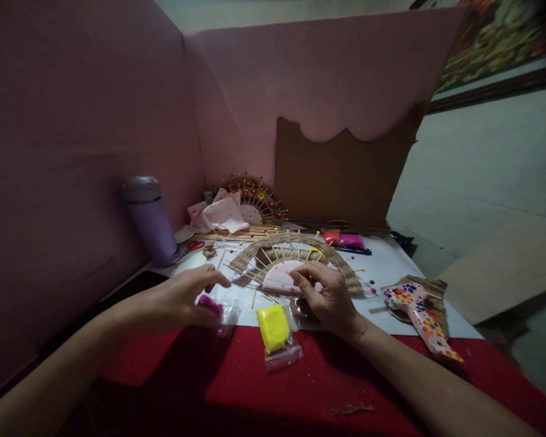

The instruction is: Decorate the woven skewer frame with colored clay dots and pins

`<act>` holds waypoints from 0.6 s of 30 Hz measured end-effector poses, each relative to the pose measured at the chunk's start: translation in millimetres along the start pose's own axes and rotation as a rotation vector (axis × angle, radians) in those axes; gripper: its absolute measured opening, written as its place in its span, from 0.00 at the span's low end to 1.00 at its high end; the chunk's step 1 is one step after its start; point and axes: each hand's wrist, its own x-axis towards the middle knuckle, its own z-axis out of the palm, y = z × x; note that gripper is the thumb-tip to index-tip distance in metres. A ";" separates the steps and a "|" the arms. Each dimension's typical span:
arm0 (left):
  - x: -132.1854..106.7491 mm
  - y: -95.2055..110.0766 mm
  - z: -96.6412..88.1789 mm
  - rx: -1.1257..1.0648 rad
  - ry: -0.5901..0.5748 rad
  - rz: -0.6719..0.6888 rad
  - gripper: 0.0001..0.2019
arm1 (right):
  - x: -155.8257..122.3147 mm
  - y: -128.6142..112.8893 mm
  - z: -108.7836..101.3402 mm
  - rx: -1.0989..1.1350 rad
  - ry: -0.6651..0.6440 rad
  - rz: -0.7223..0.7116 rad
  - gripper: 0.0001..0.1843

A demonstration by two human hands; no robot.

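My left hand (182,300) rests over a clear bag of magenta clay (212,305), thumb and fingers pinched together near a thin stick. My right hand (325,294) has its fingers curled and pinched at the pink dotted centre (279,276) of a half-round woven fan (295,252) with bead-tipped sticks. What either pinch holds is too small to name. A yellow clay block (273,328) in a clear bag lies on the red cloth (200,376) between my hands.
A purple flask (150,218) stands at the left by a pink board wall (82,158). Behind are a second beaded fan (257,197), pink dotted cloth (218,215) and brown cardboard (341,176). Red and magenta clay packs (343,240) and a flower-painted shape (421,318) lie at the right.
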 end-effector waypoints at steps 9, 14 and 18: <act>-3.6 -5.7 24.8 0.060 0.099 0.062 0.09 | 0.2 -2.2 1.7 0.095 0.002 0.056 0.12; 34.6 34.4 31.9 0.064 0.368 0.301 0.08 | 0.6 -9.5 0.8 0.206 -0.098 0.091 0.16; 68.2 55.6 44.4 0.144 0.585 0.412 0.05 | 3.1 -8.4 -1.2 0.304 -0.060 0.189 0.19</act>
